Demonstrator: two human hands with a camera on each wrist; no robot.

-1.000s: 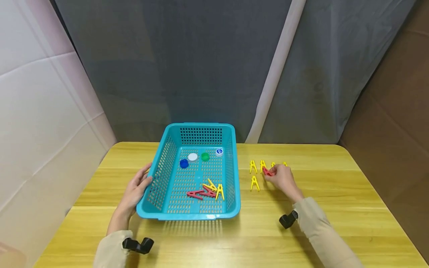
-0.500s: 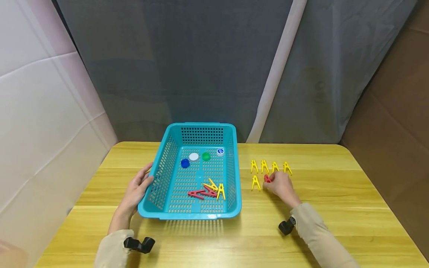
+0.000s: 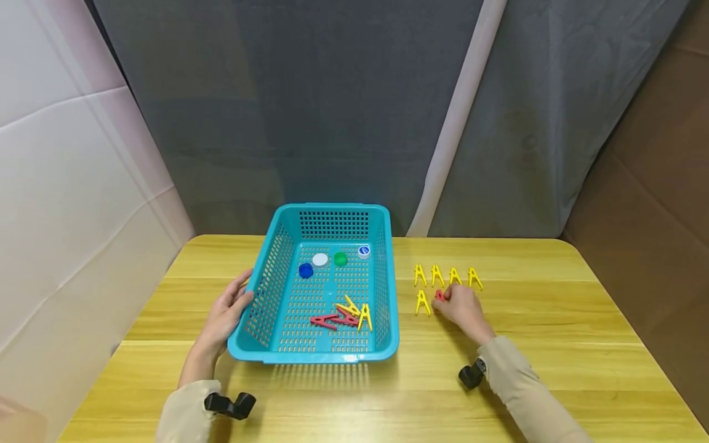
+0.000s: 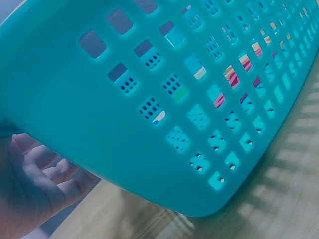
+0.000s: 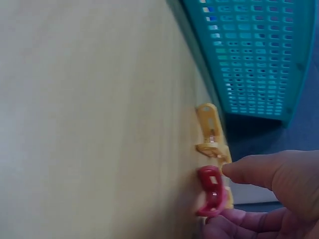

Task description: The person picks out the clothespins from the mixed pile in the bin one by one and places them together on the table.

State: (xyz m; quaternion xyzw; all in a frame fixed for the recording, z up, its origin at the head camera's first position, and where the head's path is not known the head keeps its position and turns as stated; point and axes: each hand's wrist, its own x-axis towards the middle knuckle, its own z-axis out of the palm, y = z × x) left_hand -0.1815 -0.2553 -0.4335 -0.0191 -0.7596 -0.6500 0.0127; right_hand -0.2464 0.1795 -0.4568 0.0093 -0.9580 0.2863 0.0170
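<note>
A turquoise basket (image 3: pixel 312 357) is held at its left rim by my left hand (image 3: pixel 223 315), thumb on the rim. Inside lie two red and two yellow clothespins (image 3: pixel 364 317) near the front, with blue, white, green and blue-white caps (image 3: pixel 340 259) behind them. Right of the basket, my right hand (image 3: pixel 465 309) pinches a red clothespin (image 3: pixel 440 296) at the tabletop, beside a single yellow clothespin (image 3: pixel 423 303). Behind it is a row of several yellow clothespins (image 3: pixel 437 275). In the right wrist view, the red clothespin (image 5: pixel 212 191) sits between thumb and fingers.
The wooden table (image 3: pixel 554 344) has rounded back corners and ends at a grey cloth (image 3: pixel 354 111). White sheeting (image 3: pixel 83 172) stands at the left and a brown panel (image 3: pixel 653 184) at the right.
My right hand has brought the red clothespin toward the front, from the yellow row to beside the single yellow one. My left hand stays on the basket.
</note>
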